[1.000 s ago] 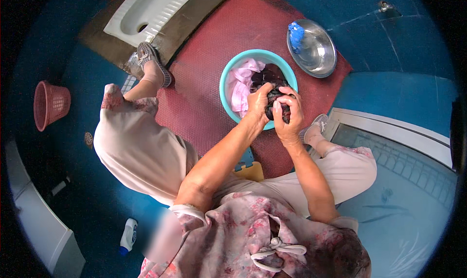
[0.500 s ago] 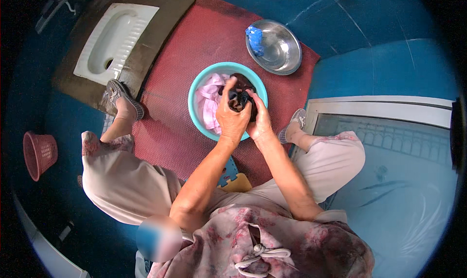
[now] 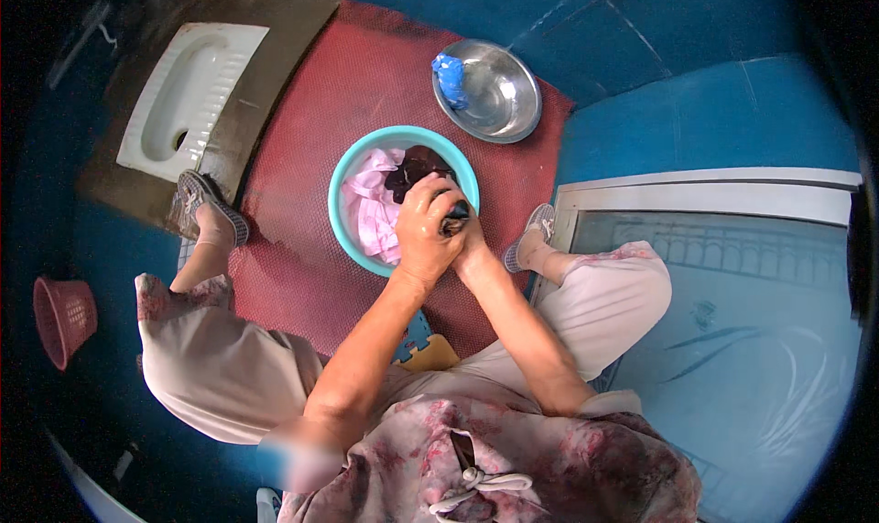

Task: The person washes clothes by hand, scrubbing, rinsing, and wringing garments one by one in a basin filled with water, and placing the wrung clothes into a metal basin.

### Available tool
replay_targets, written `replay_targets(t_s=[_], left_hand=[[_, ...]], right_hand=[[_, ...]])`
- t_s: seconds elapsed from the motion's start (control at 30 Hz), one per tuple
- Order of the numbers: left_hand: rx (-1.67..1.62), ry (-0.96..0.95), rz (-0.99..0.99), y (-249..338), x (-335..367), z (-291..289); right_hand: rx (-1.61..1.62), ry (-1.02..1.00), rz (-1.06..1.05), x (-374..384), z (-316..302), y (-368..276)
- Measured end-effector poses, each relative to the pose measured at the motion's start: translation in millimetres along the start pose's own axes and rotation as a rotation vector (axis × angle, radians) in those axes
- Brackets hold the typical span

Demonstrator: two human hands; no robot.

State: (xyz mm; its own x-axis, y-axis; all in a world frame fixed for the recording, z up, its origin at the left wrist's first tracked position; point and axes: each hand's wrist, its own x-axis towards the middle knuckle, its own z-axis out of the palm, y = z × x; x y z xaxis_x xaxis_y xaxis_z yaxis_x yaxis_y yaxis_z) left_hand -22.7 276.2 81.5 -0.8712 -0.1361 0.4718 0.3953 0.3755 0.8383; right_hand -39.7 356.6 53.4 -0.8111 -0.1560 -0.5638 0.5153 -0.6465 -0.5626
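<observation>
A dark cloth (image 3: pixel 421 168) is bunched between my two hands over the turquoise basin (image 3: pixel 341 219). My left hand (image 3: pixel 425 228) wraps over it with fingers closed, and my right hand (image 3: pixel 472 239) presses against it from the right, its fingers partly hidden behind the left. A dark wad of it pokes out between the hands, while the rest spreads toward the far side of the basin. Beside it on the left, a pink-and-white cloth (image 3: pixel 374 202) lies crumpled in the basin.
On the red textured mat (image 3: pixel 293 147), a steel bowl (image 3: pixel 513 92) stands at the far right, a blue crumpled item (image 3: pixel 449 79) on its rim. A white squat toilet (image 3: pixel 183 92) lies far left, a pink plastic basket (image 3: pixel 66 317) left. A glass-panelled door (image 3: pixel 723 321) borders the right.
My hands have closed together around the dark cloth, my left fingers now curled over it. More of the cloth shows beyond my fingers. The whole view has shifted slightly.
</observation>
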Motion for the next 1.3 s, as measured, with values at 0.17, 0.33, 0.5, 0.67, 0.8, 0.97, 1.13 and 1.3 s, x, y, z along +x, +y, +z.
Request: replay_targets(t_s=[0.17, 0.33, 0.5, 0.67, 0.8, 0.97, 1.13, 1.3], left_hand=[[0.043, 0.038, 0.150, 4.2, -1.6, 6.8], [0.030, 0.075, 0.187, 0.8, -4.9, 6.0], [-0.080, 0.009, 0.178, 3.0, -1.7, -3.2], [-0.157, -0.014, 0.132, -2.6, -3.8, -1.3], [-0.176, 0.011, 0.094, -11.9, -4.0, 5.3], [-0.327, -0.191, -0.592, -33.8, 0.5, 5.8], [-0.740, -0.025, -0.790, -74.3, 8.7, -1.2], [-0.384, -0.095, -0.991, -153.5, -42.3, -13.4]], right_hand=[[-0.008, 0.033, 0.116, -12.5, -9.8, -11.4], [-0.035, 0.062, 0.232, -13.9, -11.8, -5.8], [-0.066, 0.106, 0.317, 1.2, -8.1, -1.7], [-0.081, 0.137, 0.376, -1.6, -16.5, -12.5], [-0.081, 0.151, 0.385, 4.6, -14.1, -8.2], [-0.070, 0.160, 0.386, 2.4, -12.5, -0.6], [0.006, 0.047, 0.386, 26.8, -47.2, -35.4], [0.055, 0.159, 0.237, 54.9, -36.4, -106.5]])
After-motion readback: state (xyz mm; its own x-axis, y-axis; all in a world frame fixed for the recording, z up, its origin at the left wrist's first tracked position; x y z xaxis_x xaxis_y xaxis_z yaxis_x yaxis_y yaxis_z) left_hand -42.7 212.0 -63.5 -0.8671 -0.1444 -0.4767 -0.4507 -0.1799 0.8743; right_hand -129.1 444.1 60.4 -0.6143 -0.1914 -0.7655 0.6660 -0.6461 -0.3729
